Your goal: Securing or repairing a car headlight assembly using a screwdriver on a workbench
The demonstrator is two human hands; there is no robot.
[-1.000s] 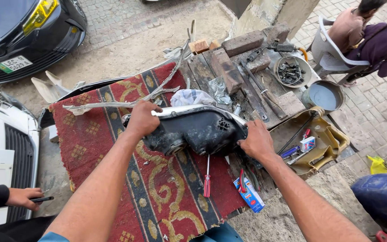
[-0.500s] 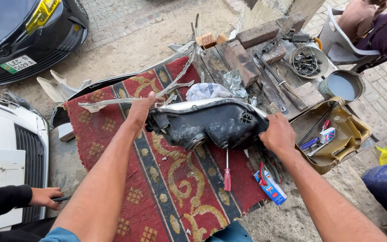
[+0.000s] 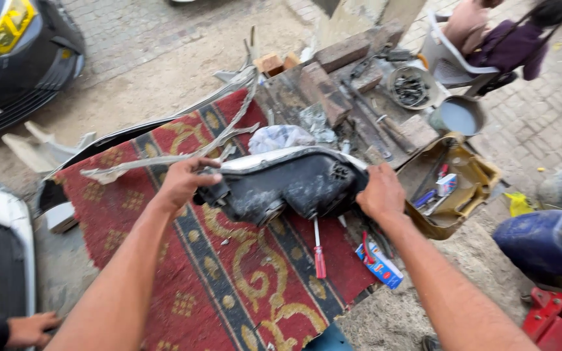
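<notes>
A black car headlight housing point(image 3: 287, 185) with a chrome top edge is held over a red patterned rug point(image 3: 229, 286). My left hand point(image 3: 187, 182) grips its left end and my right hand point(image 3: 378, 192) grips its right end. A red-handled screwdriver point(image 3: 319, 250) lies on the rug just below the housing. A small blue and white box point(image 3: 380, 265) lies near the rug's right edge, under my right wrist. A crumpled clear plastic bag point(image 3: 280, 138) sits just behind the housing.
A yellow tray of small tools point(image 3: 453, 185) stands right of the rug. Behind it are bricks point(image 3: 343, 52), a bowl of bolts point(image 3: 411, 88) and a round pan point(image 3: 460, 117). A black car point(image 3: 14, 58) is at upper left. Another person's hand point(image 3: 30, 328) is at lower left; a seated person point(image 3: 489, 39) at upper right.
The view has shifted and the housing now sits a little lower in frame. Both hands keep their hold on its ends, with the housing tilted slightly toward me.
</notes>
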